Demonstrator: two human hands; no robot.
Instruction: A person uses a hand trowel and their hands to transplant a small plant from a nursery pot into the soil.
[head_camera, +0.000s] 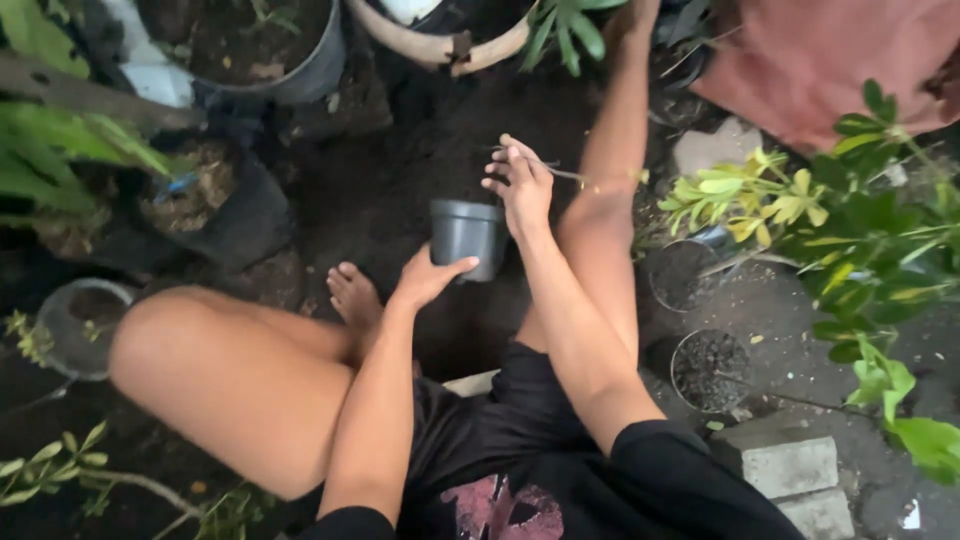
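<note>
The person sits on the ground w/ dark soil (400, 190) in front. Left hand (428, 277) has its grip closed on the side of a small grey plastic pot (466, 236), which stands upright just above the soil, btw. the knees. Right hand (520, 182) is just beside the pot rim, fingers pinching a thin bare stem cutting (560, 172); the cutting is not yet in the pot. Inside of the pot is not visible, so I cannot tell if it has soil. My judgement: early stage, planting is left. Approx. two soil-filled pots (708, 370) stand at the right, near leafy plants (850, 230).
</note>
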